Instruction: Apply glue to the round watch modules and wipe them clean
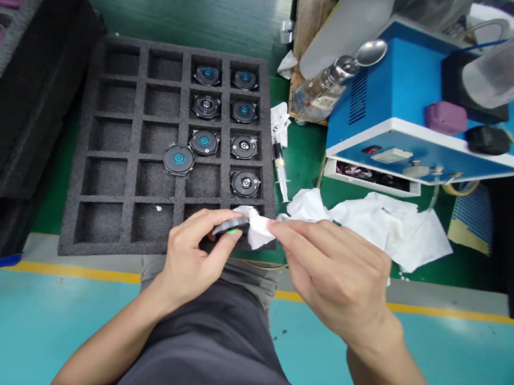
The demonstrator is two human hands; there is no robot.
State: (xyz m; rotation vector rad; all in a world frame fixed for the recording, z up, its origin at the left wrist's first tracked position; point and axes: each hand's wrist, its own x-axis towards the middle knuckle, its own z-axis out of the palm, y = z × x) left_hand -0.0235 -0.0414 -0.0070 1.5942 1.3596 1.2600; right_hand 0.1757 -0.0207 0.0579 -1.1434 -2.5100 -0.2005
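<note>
Between the thumb and fingers of my left hand [196,248] is a round black watch body [230,225], tilted on edge, with a green glow on its underside. My right hand [335,271] pinches a white wipe [259,229], whose end meets or nearly meets the watch's edge. Both hands are over the near right corner of a dark foam tray [72,201]. Several round watches sit in its two right columns, some with blue marks on their faces. One watch [178,159] rests on the dividers, outside any single compartment.
Right of the tray lie a syringe [281,171] and crumpled white wipes [375,222]. A blue machine [402,92] stands behind them, beside a glass bottle [323,92] and a metal spoon [372,53]. Stacked foam trays [35,70] with pink-edged watches rise at left.
</note>
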